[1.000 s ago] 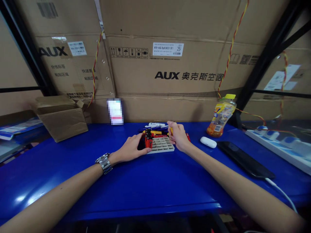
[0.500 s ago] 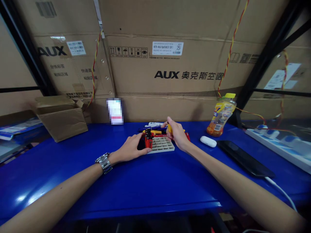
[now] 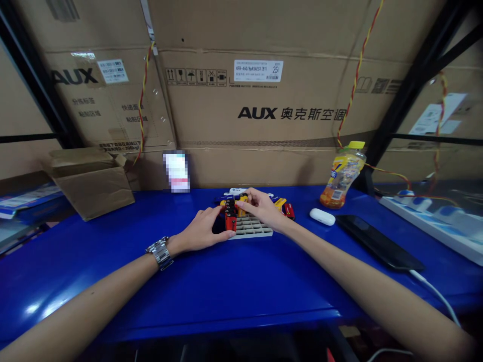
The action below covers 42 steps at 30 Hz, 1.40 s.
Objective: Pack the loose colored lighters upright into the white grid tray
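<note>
A pale grid tray [image 3: 253, 232] with square cells lies on the blue table [image 3: 241, 286]. Several red batteries [image 3: 230, 222] with black tops stand upright in a row along its left side. My left hand [image 3: 199, 230] grips the tray's left end, its thumb at the front corner and its fingers behind. My right hand [image 3: 266, 208] is closed, pinching a yellow battery [image 3: 242, 209] with a black end, upright at the tray's back left beside the red row. Whether its lower end is inside a cell, I cannot tell. Behind my right hand lie more yellow batteries [image 3: 279, 203] and red batteries [image 3: 289, 211].
Pens [image 3: 238, 191] lie behind the tray. To the right are a white earphone case [image 3: 322, 217], a black phone [image 3: 379, 244] on a cable, a drink bottle [image 3: 342, 176] and a power strip [image 3: 433, 218]. An open carton [image 3: 96, 188] and a lit screen [image 3: 177, 172] stand left.
My right hand has moved left and lowered the yellow battery from above the tray's right part to beside the red row. My left hand stays at the tray's left end.
</note>
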Available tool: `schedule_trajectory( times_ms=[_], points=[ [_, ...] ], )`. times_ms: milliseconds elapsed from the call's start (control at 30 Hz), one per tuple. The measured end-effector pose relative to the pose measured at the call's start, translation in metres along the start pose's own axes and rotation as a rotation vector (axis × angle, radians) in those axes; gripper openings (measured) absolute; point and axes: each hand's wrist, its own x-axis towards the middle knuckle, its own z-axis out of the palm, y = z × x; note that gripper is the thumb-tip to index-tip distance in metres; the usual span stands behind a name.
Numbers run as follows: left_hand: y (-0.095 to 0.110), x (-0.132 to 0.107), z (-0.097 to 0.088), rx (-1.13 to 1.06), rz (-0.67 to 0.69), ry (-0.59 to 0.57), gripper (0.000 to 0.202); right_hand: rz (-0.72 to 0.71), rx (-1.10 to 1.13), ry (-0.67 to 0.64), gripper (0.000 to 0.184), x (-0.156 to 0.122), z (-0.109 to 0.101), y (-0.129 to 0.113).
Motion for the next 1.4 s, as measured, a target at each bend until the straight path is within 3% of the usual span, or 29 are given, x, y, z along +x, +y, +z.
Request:
schedule_trajectory(
  times_ms=[167,333,433,633,833,1067,1200,1400],
  points=[
    [-0.001,0.000,0.001,0.027,0.009,0.005,0.079,0.006,0.034,-0.096,0.027,0.005,-0.002,0.009],
    [-0.002,0.001,0.001,0.034,0.006,-0.005,0.081,0.001,-0.214,-0.151,0.032,0.007,-0.006,0.010],
    [-0.002,0.001,0.001,0.024,0.009,0.005,0.081,-0.036,-0.256,-0.179,0.030,0.007,-0.011,0.005],
    [-0.001,0.000,0.000,0.017,0.007,0.006,0.080,-0.066,-0.464,-0.045,0.028,0.010,-0.045,-0.004],
    [-0.004,0.000,0.001,0.010,-0.009,-0.004,0.085,-0.009,-0.760,-0.179,0.018,0.009,-0.075,0.016],
    [-0.005,0.000,0.003,-0.014,0.012,0.016,0.084,0.081,-1.004,-0.237,0.025,0.006,-0.068,0.033],
    [-0.005,-0.002,0.003,-0.062,0.033,0.039,0.089,0.148,-1.031,-0.242,0.029,0.006,-0.063,0.035],
    [-0.006,-0.001,0.004,-0.024,0.038,0.021,0.094,0.169,-0.950,-0.202,0.017,0.008,-0.063,0.034]
  ],
)
